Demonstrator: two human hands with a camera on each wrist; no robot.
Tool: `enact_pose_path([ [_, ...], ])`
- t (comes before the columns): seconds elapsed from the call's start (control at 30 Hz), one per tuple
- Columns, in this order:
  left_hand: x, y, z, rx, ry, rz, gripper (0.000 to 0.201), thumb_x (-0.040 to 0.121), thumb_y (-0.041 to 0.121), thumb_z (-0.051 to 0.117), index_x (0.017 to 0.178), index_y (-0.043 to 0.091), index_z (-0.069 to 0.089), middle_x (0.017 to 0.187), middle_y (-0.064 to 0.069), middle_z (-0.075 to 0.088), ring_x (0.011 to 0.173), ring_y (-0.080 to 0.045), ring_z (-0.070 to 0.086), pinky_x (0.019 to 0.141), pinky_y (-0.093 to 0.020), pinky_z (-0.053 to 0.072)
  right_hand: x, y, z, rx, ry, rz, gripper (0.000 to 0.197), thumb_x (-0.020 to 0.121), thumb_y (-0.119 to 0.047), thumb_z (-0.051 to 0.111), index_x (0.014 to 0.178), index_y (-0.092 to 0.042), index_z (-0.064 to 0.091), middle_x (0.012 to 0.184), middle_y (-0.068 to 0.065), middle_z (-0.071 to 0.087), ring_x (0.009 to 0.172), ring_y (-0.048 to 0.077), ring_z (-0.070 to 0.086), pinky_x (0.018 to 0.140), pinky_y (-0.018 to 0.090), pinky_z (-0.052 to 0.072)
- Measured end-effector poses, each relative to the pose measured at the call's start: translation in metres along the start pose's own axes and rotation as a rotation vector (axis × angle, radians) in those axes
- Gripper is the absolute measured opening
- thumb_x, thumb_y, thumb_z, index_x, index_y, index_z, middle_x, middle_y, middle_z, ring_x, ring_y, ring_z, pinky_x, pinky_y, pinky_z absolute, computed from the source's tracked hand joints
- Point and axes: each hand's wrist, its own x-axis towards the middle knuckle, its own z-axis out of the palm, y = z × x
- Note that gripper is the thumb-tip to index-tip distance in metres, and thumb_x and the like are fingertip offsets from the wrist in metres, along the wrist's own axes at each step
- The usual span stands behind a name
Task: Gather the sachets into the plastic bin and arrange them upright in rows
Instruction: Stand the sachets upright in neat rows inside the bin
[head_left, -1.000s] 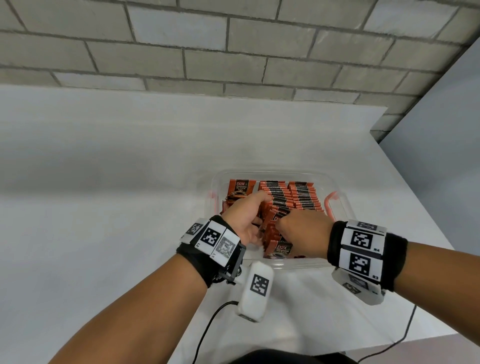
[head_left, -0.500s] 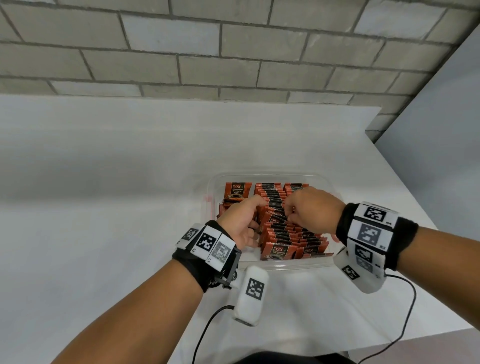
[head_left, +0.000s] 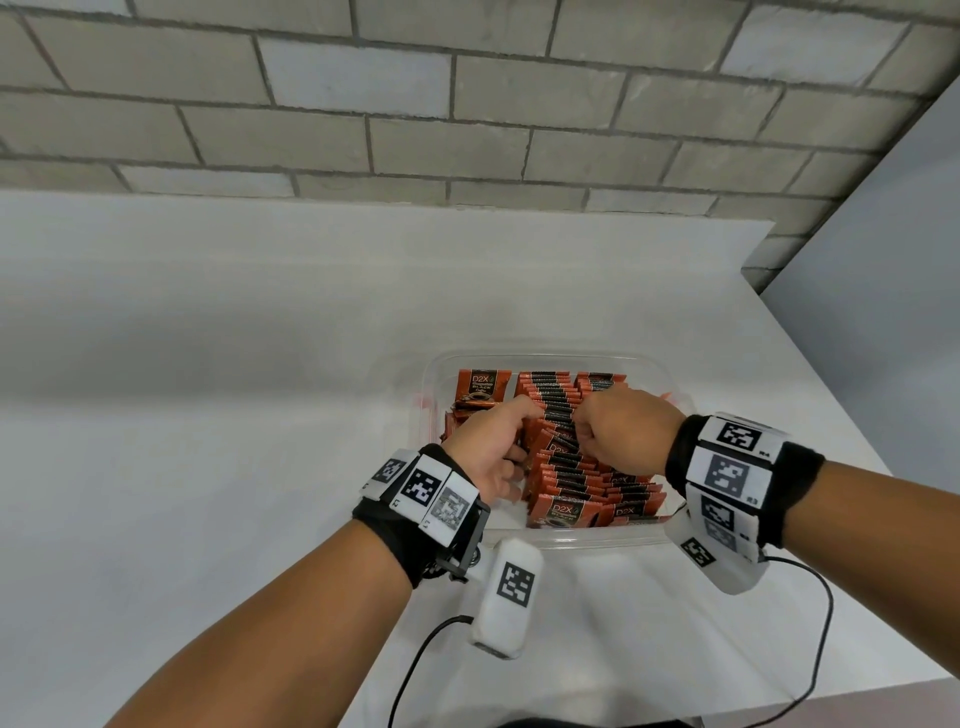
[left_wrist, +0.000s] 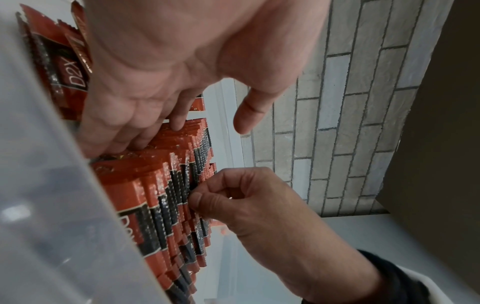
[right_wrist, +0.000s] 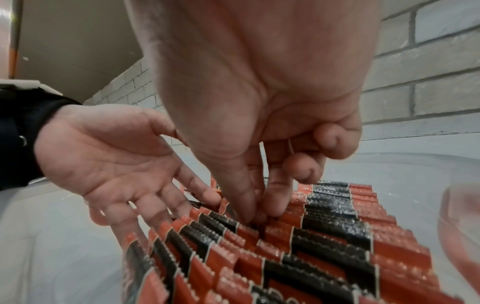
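Observation:
A clear plastic bin (head_left: 545, 359) on the white table holds orange-and-black sachets (head_left: 563, 467) standing upright in tight rows. My left hand (head_left: 511, 421) lies with straight fingers (right_wrist: 166, 197) against the left side of the middle row, thumb free. My right hand (head_left: 584, 431) reaches down onto the same row from the right. Its thumb and forefinger (right_wrist: 255, 217) pinch a sachet top between the middle and right rows, the other fingers curled. In the left wrist view the left hand (left_wrist: 166, 127) presses the row's side and the right hand (left_wrist: 198, 198) nips the sachet edges.
In the bin's left column a few sachets (head_left: 480, 392) lean, one showing its face. The bin has an orange handle (head_left: 670, 397) on the right. A grey block wall (head_left: 467, 104) stands behind the table. The table's right edge (head_left: 831, 395) is close. A black cable (head_left: 821, 649) trails at the front.
My right hand has moved from the front of the rows toward the back along the middle row. The left hand stays against the row's left side, shifted slightly back.

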Motion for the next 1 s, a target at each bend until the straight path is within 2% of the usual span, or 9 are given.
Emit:
enact_pose_path([
  [0.07,0.000,0.001,0.000,0.000,-0.002,-0.001,0.016,0.093,0.031,0.050,0.092,0.015,0.053,0.093,-0.013,0.059,0.089,-0.027,0.058,0.083,-0.041,0.042,0.000,0.000,-0.001,0.004,-0.001,0.002,0.017,0.093,-0.011,0.052,0.085,-0.007,0.067,0.087,0.008,0.068,0.082,0.024,0.065,0.075,0.033,0.054],
  [0.33,0.002,0.001,-0.002,-0.021,0.000,0.001,0.017,0.092,0.030,0.051,0.093,0.014,0.054,0.097,-0.014,0.061,0.088,-0.027,0.058,0.087,-0.040,0.046,0.005,-0.002,-0.004,0.004,-0.035,-0.010,0.019,0.093,-0.013,0.052,0.089,-0.005,0.069,0.090,0.009,0.068,0.086,0.024,0.065,0.079,0.033,0.054],
  [0.47,0.005,0.002,-0.002,-0.062,0.005,0.027,0.018,0.092,0.028,0.051,0.097,0.011,0.055,0.096,-0.015,0.062,0.083,-0.026,0.060,0.087,-0.040,0.046,0.011,-0.002,-0.003,-0.021,-0.035,-0.012,0.020,0.092,-0.013,0.053,0.083,-0.005,0.069,0.082,0.008,0.067,0.080,0.023,0.064,0.074,0.032,0.054],
  [0.53,0.005,0.002,-0.002,-0.079,-0.005,0.022,0.019,0.093,0.027,0.051,0.100,0.010,0.054,0.097,-0.016,0.062,0.085,-0.028,0.061,0.085,-0.039,0.048,0.013,-0.002,-0.003,-0.040,-0.041,-0.013,0.023,0.092,-0.014,0.053,0.072,-0.010,0.063,0.073,0.003,0.062,0.073,0.020,0.060,0.071,0.030,0.052],
  [0.63,0.008,0.002,-0.003,-0.099,-0.009,0.026,0.035,0.092,0.028,0.053,0.120,0.008,0.047,0.105,-0.022,0.060,0.097,-0.033,0.060,0.095,-0.044,0.046,0.016,-0.004,-0.002,-0.054,-0.063,-0.012,0.030,0.093,-0.014,0.053,0.063,-0.014,0.054,0.063,-0.002,0.052,0.068,0.017,0.054,0.063,0.025,0.047],
  [0.7,0.010,0.001,-0.003,-0.100,-0.009,0.030,0.042,0.091,0.028,0.054,0.127,0.008,0.044,0.108,-0.023,0.059,0.101,-0.034,0.059,0.095,-0.043,0.046,0.017,-0.004,-0.002,-0.057,-0.068,-0.022,0.024,0.093,-0.014,0.053,0.071,-0.011,0.061,0.065,-0.001,0.055,0.068,0.017,0.055,0.062,0.024,0.046],
  [0.83,0.012,0.001,-0.004,-0.109,-0.016,0.024,0.038,0.092,0.028,0.054,0.123,0.009,0.044,0.105,-0.023,0.058,0.103,-0.036,0.058,0.094,-0.044,0.044,0.016,-0.004,-0.003,-0.079,-0.085,-0.056,0.019,0.094,-0.016,0.051,0.091,-0.005,0.066,0.088,0.009,0.067,0.083,0.024,0.063,0.076,0.033,0.053],
  [0.9,0.012,0.002,-0.005,-0.106,-0.017,0.024,0.038,0.092,0.028,0.053,0.123,0.009,0.044,0.105,-0.022,0.058,0.102,-0.036,0.058,0.096,-0.046,0.044,0.015,-0.002,-0.004,-0.108,-0.072,-0.079,0.019,0.094,-0.015,0.049,0.092,-0.005,0.065,0.090,0.011,0.066,0.083,0.025,0.062,0.077,0.035,0.053],
  [1.0,0.013,0.002,-0.004,-0.100,-0.023,0.015,0.046,0.092,0.028,0.053,0.131,0.007,0.041,0.118,-0.026,0.057,0.104,-0.037,0.058,0.099,-0.048,0.044,0.015,-0.002,-0.008,-0.221,-0.085,-0.110,0.015,0.095,-0.016,0.046,0.087,-0.009,0.057,0.087,0.007,0.062,0.081,0.023,0.058,0.076,0.034,0.050],
])
